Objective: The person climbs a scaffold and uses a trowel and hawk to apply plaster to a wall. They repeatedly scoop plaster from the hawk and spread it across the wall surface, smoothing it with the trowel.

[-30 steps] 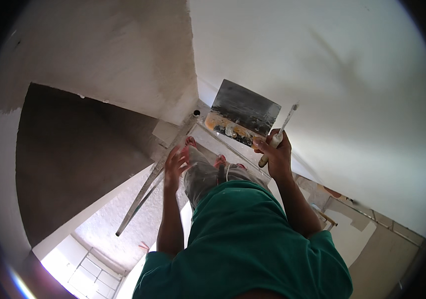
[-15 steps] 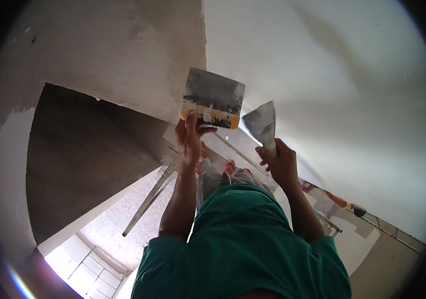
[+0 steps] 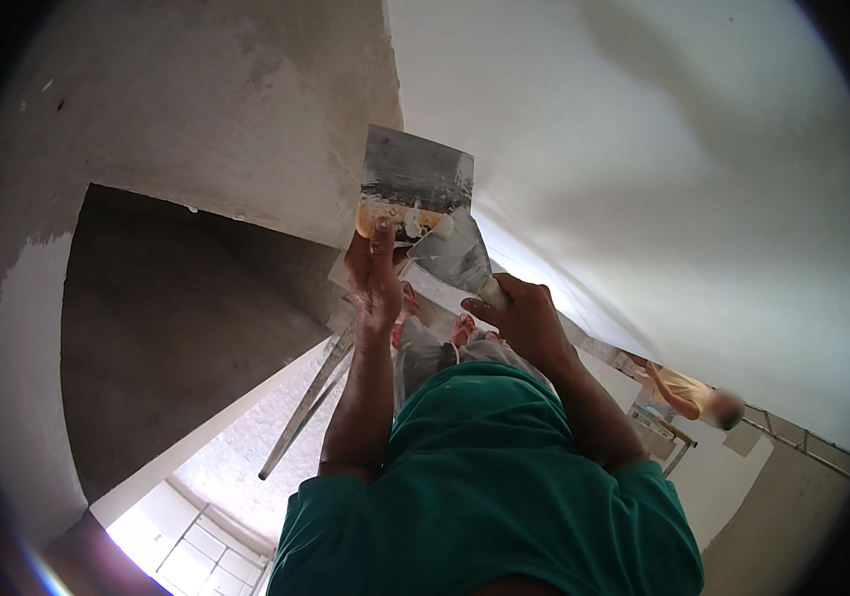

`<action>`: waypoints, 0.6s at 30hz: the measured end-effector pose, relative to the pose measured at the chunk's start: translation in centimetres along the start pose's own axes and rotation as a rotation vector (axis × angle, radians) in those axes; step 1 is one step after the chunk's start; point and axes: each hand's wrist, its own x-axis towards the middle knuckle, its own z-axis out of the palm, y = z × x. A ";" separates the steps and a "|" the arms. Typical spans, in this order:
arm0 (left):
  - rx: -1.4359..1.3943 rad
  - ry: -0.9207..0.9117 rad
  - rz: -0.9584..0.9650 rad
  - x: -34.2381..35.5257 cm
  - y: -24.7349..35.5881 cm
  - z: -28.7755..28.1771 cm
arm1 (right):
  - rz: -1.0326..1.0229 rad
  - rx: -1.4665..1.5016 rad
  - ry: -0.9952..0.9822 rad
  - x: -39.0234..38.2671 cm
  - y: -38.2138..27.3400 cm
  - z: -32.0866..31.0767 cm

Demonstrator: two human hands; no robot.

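Observation:
My left hand [image 3: 376,283] is closed on the yellow-and-black handle of a wide putty knife [image 3: 417,171], its grey blade pointing up and away from me. White paste is smeared over the handle and the lower part of that blade. In my right hand [image 3: 524,318] is a smaller putty knife [image 3: 453,253], held by its pale, paste-stained handle. The small blade tilts up to the left and overlaps the handle area of the wide one; its corner seems to touch there. My right fingers are partly hidden.
A smooth white wall [image 3: 643,149] fills the right, meeting a rough grey-beige wall [image 3: 196,99] with a dark opening [image 3: 176,338]. Metal legs [image 3: 306,407] stand left below me. Another person [image 3: 688,392] in yellow is at the lower right, near a ladder-like frame [image 3: 802,442].
My right hand has moved left, bringing the small putty knife across the wide one. The wide one has shifted slightly left. The other person has come further into view.

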 end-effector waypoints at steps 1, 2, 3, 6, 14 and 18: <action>0.146 -0.011 -0.008 -0.1 -0.2 -0.7 | -0.003 -0.004 -0.001 -0.1 0.0 -0.1; 0.291 -0.026 -0.015 0.2 -0.4 -1.8 | -0.005 -0.007 0.001 0.1 -0.2 -0.1; 0.436 -0.040 -0.022 0.3 -0.5 -2.4 | -0.007 -0.025 0.001 0.1 -0.7 -0.3; 0.361 -0.028 0.093 0.0 0.0 -1.6 | -0.025 -0.059 -0.011 0.4 -1.7 -0.8; 0.353 -0.063 0.055 -0.6 -0.2 -1.8 | -0.131 -0.061 -0.046 1.5 -1.0 -0.8; 0.341 -0.079 -0.001 -0.7 -2.3 -3.0 | -0.076 0.061 0.006 1.7 -2.8 -1.2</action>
